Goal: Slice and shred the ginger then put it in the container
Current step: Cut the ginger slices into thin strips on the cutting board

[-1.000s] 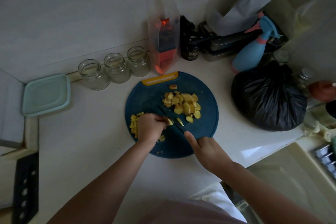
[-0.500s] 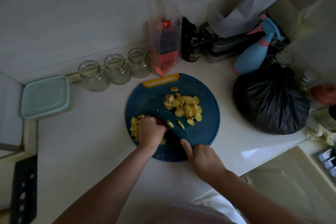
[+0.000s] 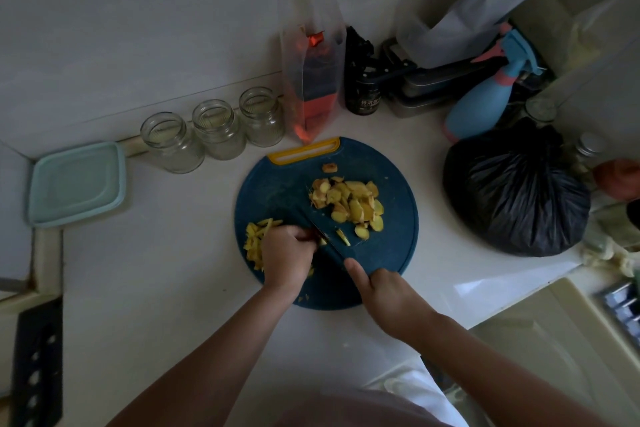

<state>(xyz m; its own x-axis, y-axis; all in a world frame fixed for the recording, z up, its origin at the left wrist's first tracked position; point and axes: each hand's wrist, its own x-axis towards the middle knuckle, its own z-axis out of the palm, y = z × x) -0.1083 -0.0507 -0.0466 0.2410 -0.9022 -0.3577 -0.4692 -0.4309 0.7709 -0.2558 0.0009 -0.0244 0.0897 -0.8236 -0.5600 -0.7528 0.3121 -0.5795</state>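
Left grip [image 3: 287, 258] curled, knuckles up; right grip [image 3: 388, 298] clenched, forefinger extended.

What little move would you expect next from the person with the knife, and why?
Probably a thin cut straight down. The right hand grips the knife, its blade close beside the left hand, which holds ginger down on the cutting board. Shreds lie left of that hand; a pile of slices waits uncut.

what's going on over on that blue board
A person is working at the cutting board. The right hand holds a knife, and the left hand pins a bit of ginger by the blade. Cut shreds lie left of it, a pile of slices waits uncut, and the lidded container sits apart.
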